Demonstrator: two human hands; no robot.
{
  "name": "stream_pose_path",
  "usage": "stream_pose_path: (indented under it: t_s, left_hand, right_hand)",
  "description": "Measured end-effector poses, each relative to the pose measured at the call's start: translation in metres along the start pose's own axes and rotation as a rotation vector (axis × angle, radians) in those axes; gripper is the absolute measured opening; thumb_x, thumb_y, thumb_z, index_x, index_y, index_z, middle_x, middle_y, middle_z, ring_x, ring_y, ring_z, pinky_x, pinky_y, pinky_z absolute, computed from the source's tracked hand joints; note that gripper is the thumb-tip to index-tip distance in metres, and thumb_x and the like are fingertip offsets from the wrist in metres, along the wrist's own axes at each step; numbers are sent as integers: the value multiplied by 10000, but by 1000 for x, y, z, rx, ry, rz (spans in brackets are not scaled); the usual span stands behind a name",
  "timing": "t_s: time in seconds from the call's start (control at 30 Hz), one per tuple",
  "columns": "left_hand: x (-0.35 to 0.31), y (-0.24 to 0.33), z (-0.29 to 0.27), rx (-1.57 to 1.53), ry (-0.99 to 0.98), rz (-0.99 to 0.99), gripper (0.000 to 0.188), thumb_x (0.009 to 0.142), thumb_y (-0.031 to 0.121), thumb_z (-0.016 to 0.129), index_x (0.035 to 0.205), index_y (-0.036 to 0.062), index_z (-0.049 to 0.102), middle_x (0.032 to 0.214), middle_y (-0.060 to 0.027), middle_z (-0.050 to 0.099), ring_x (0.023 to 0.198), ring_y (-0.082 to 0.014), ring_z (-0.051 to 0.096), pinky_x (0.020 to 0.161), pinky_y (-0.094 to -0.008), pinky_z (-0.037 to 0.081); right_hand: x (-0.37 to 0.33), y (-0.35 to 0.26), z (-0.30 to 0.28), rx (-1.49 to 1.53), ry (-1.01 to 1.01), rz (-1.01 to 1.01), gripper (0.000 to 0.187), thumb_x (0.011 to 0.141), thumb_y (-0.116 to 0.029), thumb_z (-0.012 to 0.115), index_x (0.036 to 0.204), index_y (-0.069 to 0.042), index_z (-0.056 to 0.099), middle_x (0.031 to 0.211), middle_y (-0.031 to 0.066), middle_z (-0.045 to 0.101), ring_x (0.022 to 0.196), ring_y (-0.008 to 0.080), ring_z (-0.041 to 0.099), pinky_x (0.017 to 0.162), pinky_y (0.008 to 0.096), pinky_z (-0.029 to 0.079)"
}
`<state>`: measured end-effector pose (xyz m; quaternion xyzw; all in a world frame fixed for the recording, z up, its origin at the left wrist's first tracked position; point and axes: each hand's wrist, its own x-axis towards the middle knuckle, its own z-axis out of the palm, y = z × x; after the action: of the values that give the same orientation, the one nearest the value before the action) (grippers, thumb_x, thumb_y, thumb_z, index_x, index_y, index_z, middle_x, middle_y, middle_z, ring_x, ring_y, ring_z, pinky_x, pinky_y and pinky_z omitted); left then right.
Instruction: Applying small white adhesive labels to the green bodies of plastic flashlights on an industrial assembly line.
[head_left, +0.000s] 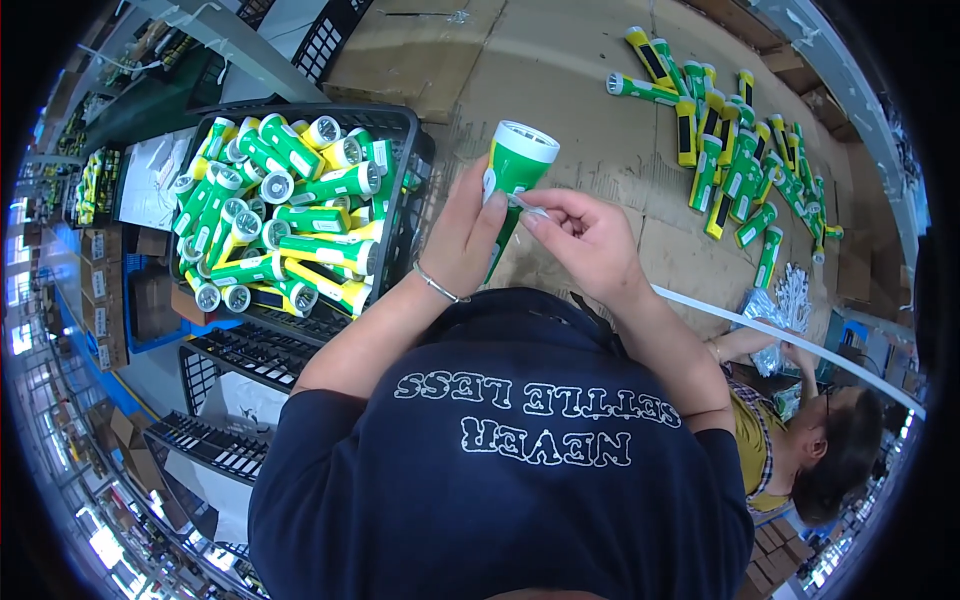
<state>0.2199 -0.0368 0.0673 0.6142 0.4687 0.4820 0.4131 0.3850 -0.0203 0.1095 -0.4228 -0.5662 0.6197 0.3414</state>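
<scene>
A green and yellow flashlight [524, 168] with a white head ring stands tilted upward in front of my chest, lens end up. My left hand [463, 225] is wrapped round its body, thumb on the near side. At the flashlight's side, my right hand [590, 245] pinches a small whitish piece [530, 208] between thumb and fingers. That piece is too small to name, and it appears to touch the flashlight. The lower end of the flashlight is partly hidden by my hands.
Left of me, a black crate [405, 150] is heaped with similar flashlights. More flashlights [740, 160] lie loose on the cardboard-covered table [570, 90] at the far right. A co-worker [790, 430] sits at the right near clear bags [765, 310], beyond a white bar [790, 345].
</scene>
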Motion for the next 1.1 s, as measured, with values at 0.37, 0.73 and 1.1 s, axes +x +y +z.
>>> stream_pose_path:
  t_s: [0.37, 0.73, 1.1]
  left_hand:
    - [4, -9, -10, 212, 194, -13, 350, 907, 188, 417, 1210, 11, 419, 1056, -205, 523, 958, -341, 540, 802, -381, 433]
    - [10, 5, -5, -459, 3, -426, 365, 921, 320, 456, 1168, 54, 418, 841, -58, 545, 672, -116, 579, 606, -238, 459]
    - [37, -22, 35, -339, -22, -526, 324, 884, 296, 521, 1054, 24, 473, 813, -72, 558, 632, -150, 601, 551, -268, 478]
  right_hand:
    - [-3, -9, -6, -49, 49, 94, 451, 818, -80, 627, 1223, 48, 476, 696, -74, 477, 594, -13, 401, 517, 140, 330]
    - [-4, -2, -52, -139, 108, 107, 149, 801, -141, 654, 851, -1, 642, 693, -49, 558, 625, 2, 448, 541, 158, 358]
    - [-24, -13, -55, -897, 237, -441, 74, 717, -89, 661, 740, -50, 601, 664, 77, 541, 590, 237, 548, 530, 319, 428]
